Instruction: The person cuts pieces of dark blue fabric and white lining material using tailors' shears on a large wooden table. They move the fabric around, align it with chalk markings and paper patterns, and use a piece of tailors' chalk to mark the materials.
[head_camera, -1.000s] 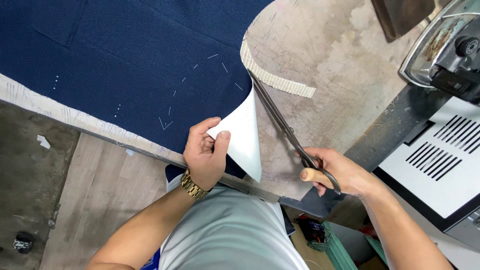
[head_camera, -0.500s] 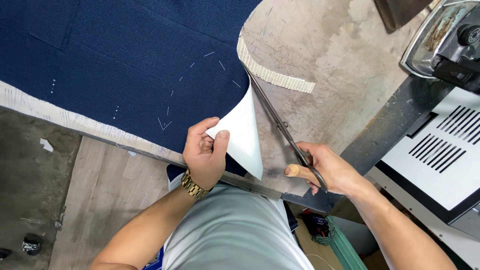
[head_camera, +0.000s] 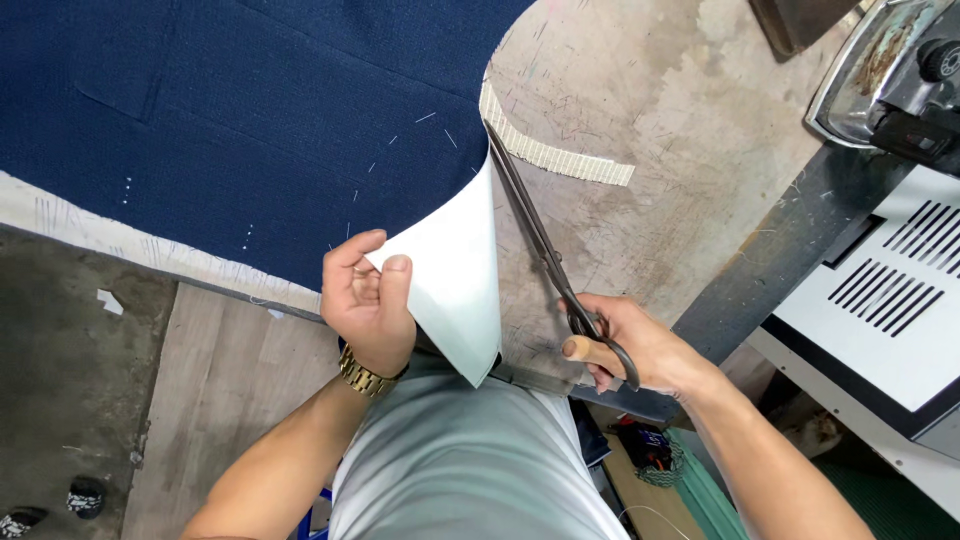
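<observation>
Two hands flank the navy fabric (head_camera: 250, 130) — scissors (head_camera: 545, 255) right, flap left

Tailoring workshop: scarred cutting table (head_camera: 700, 200), navy cloth (head_camera: 250, 120), shears (head_camera: 545, 255), iron (head_camera: 885, 75).

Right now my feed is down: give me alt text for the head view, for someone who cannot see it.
Seen from above, a person's right hand works long dark scissors along the edge of navy fabric on a scuffed worktable. The left hand, with a gold watch, lifts the fabric's pale-backed cut edge. A woven tan strip lies beyond the blades.
</observation>
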